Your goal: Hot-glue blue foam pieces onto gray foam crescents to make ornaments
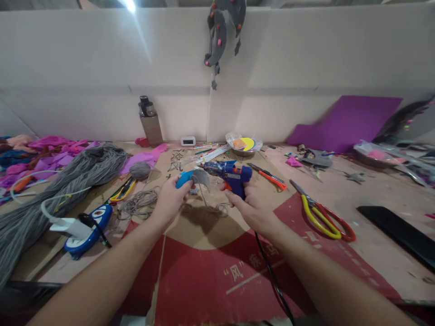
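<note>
My left hand [171,197] is closed round a curved piece [194,177], blue at one end and wrapped in grey at the other. My right hand [249,206] grips a blue hot glue gun [229,173] by its handle, nozzle pointing left toward the grey end of the piece. The gun's black cord [272,276] trails down toward me. Both hands hover above a brown and red cardboard sheet [210,267].
A large grey yarn hank [50,190] and a small yarn ball [139,170] lie at left, beside a blue power strip [89,228]. Yellow and red scissors [322,217] and an orange utility knife [270,176] lie at right. A bottle [150,120], purple sheet [343,122] and pink scraps [50,151] sit behind.
</note>
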`<action>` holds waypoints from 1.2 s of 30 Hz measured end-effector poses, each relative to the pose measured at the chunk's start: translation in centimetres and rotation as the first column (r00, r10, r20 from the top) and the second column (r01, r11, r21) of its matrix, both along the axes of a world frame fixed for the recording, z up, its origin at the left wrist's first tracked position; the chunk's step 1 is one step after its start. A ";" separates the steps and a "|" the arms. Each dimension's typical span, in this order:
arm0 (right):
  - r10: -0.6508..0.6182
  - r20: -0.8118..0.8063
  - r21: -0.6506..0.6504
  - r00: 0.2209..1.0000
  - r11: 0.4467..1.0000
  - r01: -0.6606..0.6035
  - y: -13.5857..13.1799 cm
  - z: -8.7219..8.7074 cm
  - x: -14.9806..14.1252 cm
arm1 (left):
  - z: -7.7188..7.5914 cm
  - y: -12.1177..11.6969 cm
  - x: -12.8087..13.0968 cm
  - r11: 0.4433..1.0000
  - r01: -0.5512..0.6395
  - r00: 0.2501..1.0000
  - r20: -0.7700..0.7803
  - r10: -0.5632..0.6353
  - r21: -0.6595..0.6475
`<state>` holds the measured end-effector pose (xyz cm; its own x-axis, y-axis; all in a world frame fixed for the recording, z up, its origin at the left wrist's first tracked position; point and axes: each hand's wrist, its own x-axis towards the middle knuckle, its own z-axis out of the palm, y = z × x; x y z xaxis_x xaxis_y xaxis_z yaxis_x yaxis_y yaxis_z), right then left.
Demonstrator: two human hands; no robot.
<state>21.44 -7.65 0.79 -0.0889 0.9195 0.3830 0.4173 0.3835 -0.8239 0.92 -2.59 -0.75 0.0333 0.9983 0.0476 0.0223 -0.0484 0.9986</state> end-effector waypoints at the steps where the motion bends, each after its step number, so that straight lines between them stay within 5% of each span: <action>1: 0.007 0.027 0.019 1.000 1.000 -0.008 -0.1 -0.1 -0.1 | 0.0 -0.1 0.0 1.000 -0.005 1.000 0.004 0.005 -0.001; 36: 0.018 0.154 0.063 0.988 0.998 -0.028 -0.4 -0.6 -0.9 | 0.3 -0.6 -0.1 0.994 -0.052 0.978 -0.196 0.071 0.101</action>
